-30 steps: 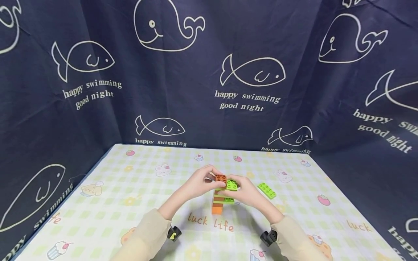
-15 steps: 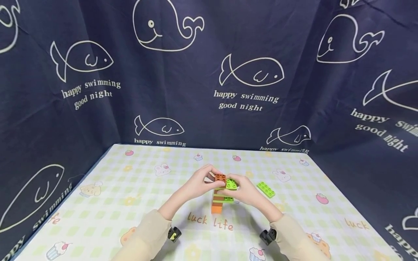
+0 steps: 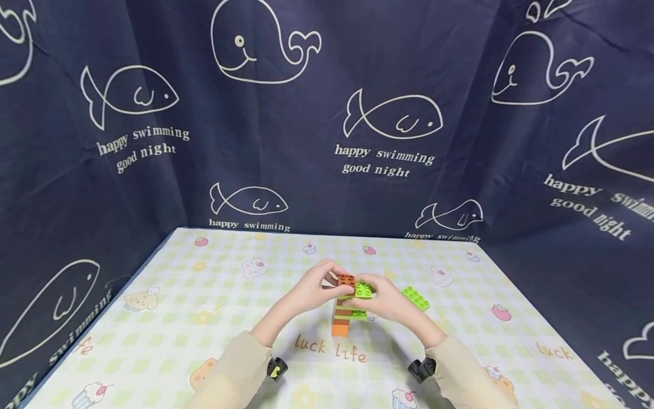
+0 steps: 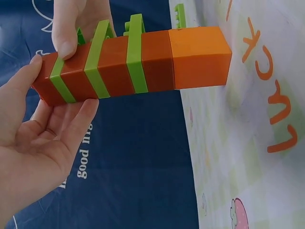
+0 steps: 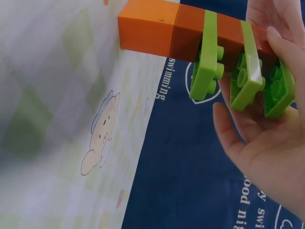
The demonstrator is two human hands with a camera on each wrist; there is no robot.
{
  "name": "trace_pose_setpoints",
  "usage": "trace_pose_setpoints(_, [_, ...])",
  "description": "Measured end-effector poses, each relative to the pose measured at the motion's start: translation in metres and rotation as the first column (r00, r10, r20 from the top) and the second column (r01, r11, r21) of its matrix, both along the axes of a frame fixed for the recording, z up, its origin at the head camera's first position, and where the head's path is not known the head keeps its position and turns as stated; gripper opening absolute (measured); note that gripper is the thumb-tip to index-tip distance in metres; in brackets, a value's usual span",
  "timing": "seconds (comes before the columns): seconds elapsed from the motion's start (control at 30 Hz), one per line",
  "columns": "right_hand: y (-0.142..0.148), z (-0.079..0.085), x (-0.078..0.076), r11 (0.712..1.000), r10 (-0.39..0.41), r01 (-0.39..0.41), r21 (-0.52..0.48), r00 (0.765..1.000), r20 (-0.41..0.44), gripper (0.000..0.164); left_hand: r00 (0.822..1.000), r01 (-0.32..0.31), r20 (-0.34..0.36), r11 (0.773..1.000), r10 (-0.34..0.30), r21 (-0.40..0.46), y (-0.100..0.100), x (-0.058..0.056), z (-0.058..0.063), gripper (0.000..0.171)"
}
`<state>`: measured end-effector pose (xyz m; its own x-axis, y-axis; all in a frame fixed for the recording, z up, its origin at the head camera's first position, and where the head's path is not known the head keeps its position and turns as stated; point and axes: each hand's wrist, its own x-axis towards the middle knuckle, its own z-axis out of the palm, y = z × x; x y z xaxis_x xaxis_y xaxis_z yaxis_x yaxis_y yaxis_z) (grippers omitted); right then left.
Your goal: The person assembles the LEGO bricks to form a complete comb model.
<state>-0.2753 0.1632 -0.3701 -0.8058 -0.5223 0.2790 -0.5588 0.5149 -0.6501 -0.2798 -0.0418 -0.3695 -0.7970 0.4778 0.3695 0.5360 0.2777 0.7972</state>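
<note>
A tower of toy building bricks stands upright on the table, with an orange brick (image 3: 339, 329) at its foot. Above it, reddish-brown bricks (image 4: 157, 62) alternate with three green plates (image 5: 205, 59) that jut out to the right. My left hand (image 3: 313, 288) grips the brown top brick (image 3: 347, 280) from the left, its thumb on the near side. From the right, my right hand (image 3: 383, 298) holds the upper end around the topmost green plate (image 3: 364, 291). Its thumb (image 4: 66, 45) rests against the brown brick under that plate. The right hand's far fingers are partly hidden.
One loose green plate (image 3: 416, 299) lies studs up on the table, right of the right hand. A checked, printed cloth (image 3: 214, 295) covers the table. Dark blue curtains (image 3: 306, 142) with whale and fish drawings hang behind it and along both sides.
Both hands keep their hold at the top of the tower, almost unmoved. The head view shifts slightly; the tower and loose plate stay where they were.
</note>
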Motion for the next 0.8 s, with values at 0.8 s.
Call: trace_pose_setpoints(0.8, [0.024, -0.009, 0.007, 0.998, -0.022, 0.025, -0.063, 0.998, 0.062, 0.034, 0.999, 0.014, 0.047, 1.000, -0.015, 0.009, 0.000, -0.001, -0.001, 0.024])
